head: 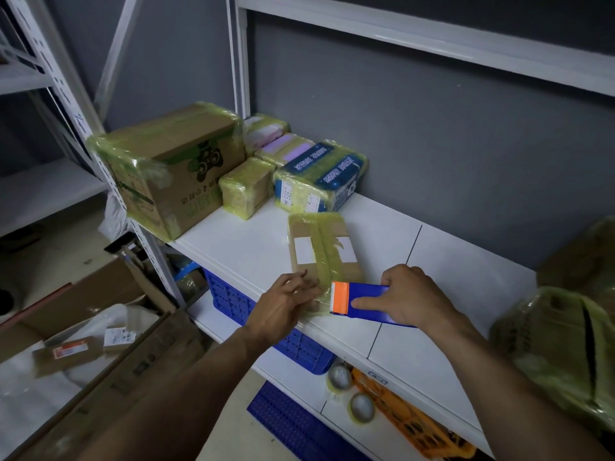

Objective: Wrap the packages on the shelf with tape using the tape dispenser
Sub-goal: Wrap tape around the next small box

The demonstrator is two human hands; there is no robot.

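A flat brown package [324, 249] with white labels and a strip of yellowish tape down its middle lies on the white shelf [416, 271]. My right hand [411, 296] grips the blue tape dispenser [369, 302], whose orange head sits at the package's near edge. My left hand [283, 306] rests with spread fingers on the package's near left corner, on the tape end there. Several packages wrapped in tape stand at the back left: a large carton [173, 168], a small box [248, 188] and a blue box [321, 176].
A taped bundle [562, 347] sits at the right edge of the shelf. Below are a blue crate [239, 304], an orange crate [409, 417] and two tape rolls [361, 407]. Cardboard boxes and small parcels [66, 354] lie on the floor at the left.
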